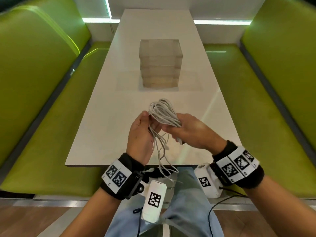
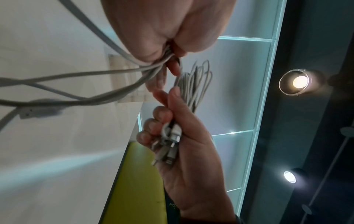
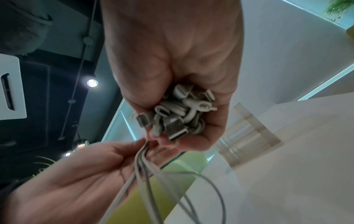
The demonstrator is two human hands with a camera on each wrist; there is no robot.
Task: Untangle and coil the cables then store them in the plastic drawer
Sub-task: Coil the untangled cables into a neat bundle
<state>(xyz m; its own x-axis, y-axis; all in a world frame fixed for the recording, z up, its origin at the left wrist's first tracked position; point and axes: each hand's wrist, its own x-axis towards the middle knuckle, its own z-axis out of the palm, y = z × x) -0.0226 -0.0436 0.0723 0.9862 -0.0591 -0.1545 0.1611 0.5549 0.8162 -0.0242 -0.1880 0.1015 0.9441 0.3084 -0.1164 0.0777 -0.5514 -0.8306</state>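
A bundle of white cables [image 1: 162, 112] is held above the near half of the white table [image 1: 106, 134]. My right hand [image 1: 171, 130] grips the looped bundle, with its plugs [image 3: 178, 115] bunched in the palm. My left hand [image 1: 148, 120] pinches several loose strands [image 2: 153, 66] that run out of the bundle. These strands hang past the table's near edge toward my lap [image 1: 165, 166]. The clear plastic drawer unit [image 1: 160, 65] stands mid-table beyond the hands, with all its drawers pushed in. In the right wrist view, my left hand's fingers [image 3: 122, 153] hold the strands just below my right fist.
Green padded benches [image 1: 42, 100] [image 1: 273, 100] run along both sides of the narrow table. The table's near edge [image 1: 85, 165] lies just under my wrists. Bare tabletop lies between my hands and the drawer unit.
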